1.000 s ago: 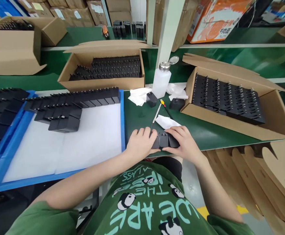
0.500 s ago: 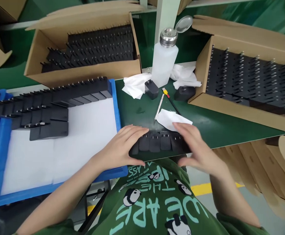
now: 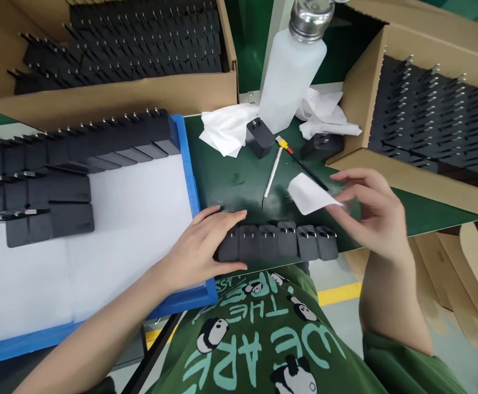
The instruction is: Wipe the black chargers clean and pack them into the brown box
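A row of several black plug adapters (image 3: 280, 242) lies along the front edge of the green bench (image 3: 231, 180). My left hand (image 3: 200, 246) rests against the left end of the row, thumb and fingers closed around the end adapter. My right hand (image 3: 372, 210) hovers above the right end of the row and pinches a small white wipe (image 3: 308, 194) between thumb and fingers.
A blue tray (image 3: 190, 164) with white lining and rows of black adapters lies at the left. Cardboard boxes (image 3: 111, 98) (image 3: 411, 164) full of adapters stand behind and at the right. A white dispenser bottle (image 3: 290, 74), crumpled wipes (image 3: 228, 128), a thin tool (image 3: 272, 172) and two loose adapters (image 3: 259, 137) lie between.
The view has tilted down and closer. My right hand left the row of adapters and picked up the white wipe. The row is now spread out; the left hand stays at its left end.
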`<state>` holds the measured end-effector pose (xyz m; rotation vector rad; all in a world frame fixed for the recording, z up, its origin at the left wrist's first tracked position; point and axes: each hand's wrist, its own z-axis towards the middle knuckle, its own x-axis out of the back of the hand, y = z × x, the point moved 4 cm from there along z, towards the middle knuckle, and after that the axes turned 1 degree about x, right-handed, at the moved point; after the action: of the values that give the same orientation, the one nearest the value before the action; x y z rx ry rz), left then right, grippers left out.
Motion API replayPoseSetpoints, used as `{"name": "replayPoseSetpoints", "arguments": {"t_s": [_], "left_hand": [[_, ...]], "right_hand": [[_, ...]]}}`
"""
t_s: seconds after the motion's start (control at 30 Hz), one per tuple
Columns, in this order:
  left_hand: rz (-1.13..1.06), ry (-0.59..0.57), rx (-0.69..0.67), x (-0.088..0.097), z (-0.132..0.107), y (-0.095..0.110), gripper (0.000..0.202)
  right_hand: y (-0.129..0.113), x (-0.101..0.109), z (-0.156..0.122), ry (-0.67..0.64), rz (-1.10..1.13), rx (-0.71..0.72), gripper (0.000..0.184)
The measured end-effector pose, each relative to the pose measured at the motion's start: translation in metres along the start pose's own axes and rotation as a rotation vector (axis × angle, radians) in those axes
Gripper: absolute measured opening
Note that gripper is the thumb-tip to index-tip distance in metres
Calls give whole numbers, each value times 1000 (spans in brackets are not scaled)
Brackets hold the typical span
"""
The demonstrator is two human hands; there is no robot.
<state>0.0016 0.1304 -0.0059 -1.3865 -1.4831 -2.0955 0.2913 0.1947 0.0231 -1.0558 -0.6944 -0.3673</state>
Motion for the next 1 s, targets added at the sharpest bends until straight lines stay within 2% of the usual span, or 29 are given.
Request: {"name": "replayPoseSetpoints", "arguments": {"t_s": [0.1, 0.2, 0.27, 0.37, 0.47, 0.63, 0.77, 1.0], "left_hand": [[9, 18, 36, 7, -2, 0, 87], [16, 28, 57, 10, -4, 0, 85], [29, 30, 48, 9, -5, 1, 84], [52, 23, 22, 6, -6, 2, 85], [62, 30, 10, 4, -6, 2, 84], [69, 50, -17, 3, -6, 2, 86], [68, 74, -33, 3, -6, 2, 90], [40, 78, -12, 2, -6, -1, 81]], "right_hand": [[-9, 22, -22, 222, 338, -194, 19], [-7, 36, -55, 446, 573, -393, 16], [-1, 37, -75, 491, 709, -476, 16], [9, 26, -99, 480, 868, -615, 23], [13, 14, -110, 472, 919, -723, 24], [4, 10, -92, 441, 906, -631, 20], [-4, 15, -81, 416, 787, -581, 8], [-15, 11, -100, 295, 706, -553, 18]]}}
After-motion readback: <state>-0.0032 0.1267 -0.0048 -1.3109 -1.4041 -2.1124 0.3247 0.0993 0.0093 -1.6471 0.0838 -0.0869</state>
